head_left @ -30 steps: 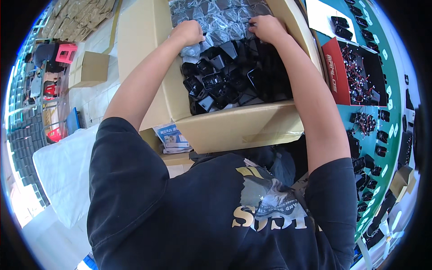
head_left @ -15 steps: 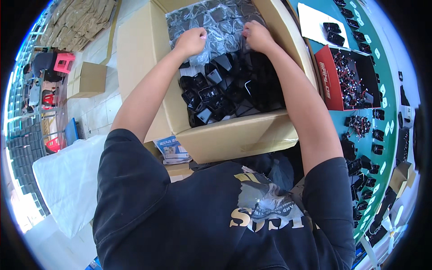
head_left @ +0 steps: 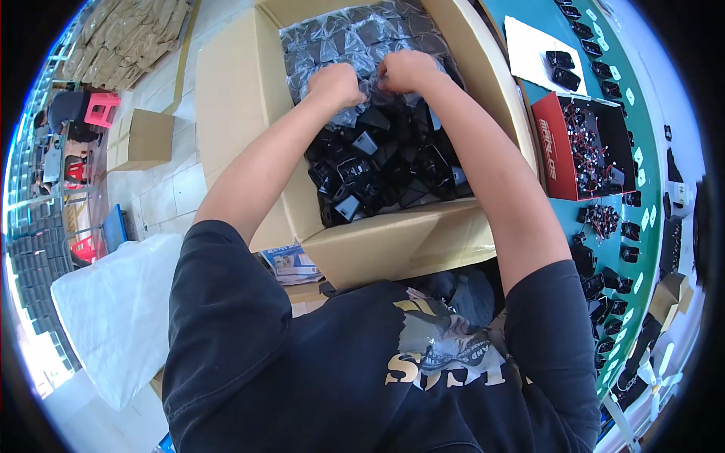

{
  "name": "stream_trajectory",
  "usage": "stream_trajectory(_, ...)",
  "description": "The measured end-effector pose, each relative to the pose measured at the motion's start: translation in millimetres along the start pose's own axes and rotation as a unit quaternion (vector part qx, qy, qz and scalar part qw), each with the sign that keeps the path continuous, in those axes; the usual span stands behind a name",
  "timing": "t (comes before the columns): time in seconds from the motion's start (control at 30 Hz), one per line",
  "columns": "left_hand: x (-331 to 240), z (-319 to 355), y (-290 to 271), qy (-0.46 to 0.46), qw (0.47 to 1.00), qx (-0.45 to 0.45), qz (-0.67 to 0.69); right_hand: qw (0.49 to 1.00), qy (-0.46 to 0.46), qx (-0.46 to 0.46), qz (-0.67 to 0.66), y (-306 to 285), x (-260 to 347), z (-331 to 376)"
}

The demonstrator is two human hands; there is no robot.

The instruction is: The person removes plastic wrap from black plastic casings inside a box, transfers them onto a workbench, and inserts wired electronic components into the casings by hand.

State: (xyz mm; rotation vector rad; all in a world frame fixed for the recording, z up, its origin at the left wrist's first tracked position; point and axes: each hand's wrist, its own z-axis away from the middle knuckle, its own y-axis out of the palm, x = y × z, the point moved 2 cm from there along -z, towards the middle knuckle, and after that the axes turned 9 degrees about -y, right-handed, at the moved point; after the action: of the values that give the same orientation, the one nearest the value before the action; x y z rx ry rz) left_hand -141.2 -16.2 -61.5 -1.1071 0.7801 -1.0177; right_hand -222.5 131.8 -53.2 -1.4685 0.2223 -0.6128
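As we look down into the open cardboard box, rows of dark packs in clear wrapping fill its far end. Both bare hands are at the near edge of these packs: left hand with fingers curled in, right hand just beside it, fingers bent. We cannot tell whether either set is clamped on the wrapping. Nearer us, loose black plastic parts lie jumbled in the same box. Blue-and-white packets sit below its near flap. To the right, on a green surface, we note a red box of tangled wires and a white sheet bearing two black pieces. To the left, on the floor: a small carton.
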Motion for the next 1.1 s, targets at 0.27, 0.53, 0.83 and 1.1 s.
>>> stream_trajectory(0.27,10.1,-12.6,-14.3,0.009,0.969,-0.047,0.241,0.959,0.060,-0.196,-0.195,32.1,-20.1,4.0)
stream_trajectory(0.53,34.0,-18.4,-58.4,0.015,0.980,-0.105,0.170,0.960,0.145,-0.230,-0.068,-38.1,-31.5,26.2)
stream_trajectory(0.83,66.9,-55.7,-37.5,-0.033,0.987,0.038,-0.155,0.973,0.097,-0.177,0.110,-5.6,-88.8,-30.6)
stream_trajectory(1.1,75.6,-64.7,-22.5,-0.070,0.993,-0.020,-0.095,0.976,0.129,-0.026,0.174,-0.5,-72.5,-30.8)
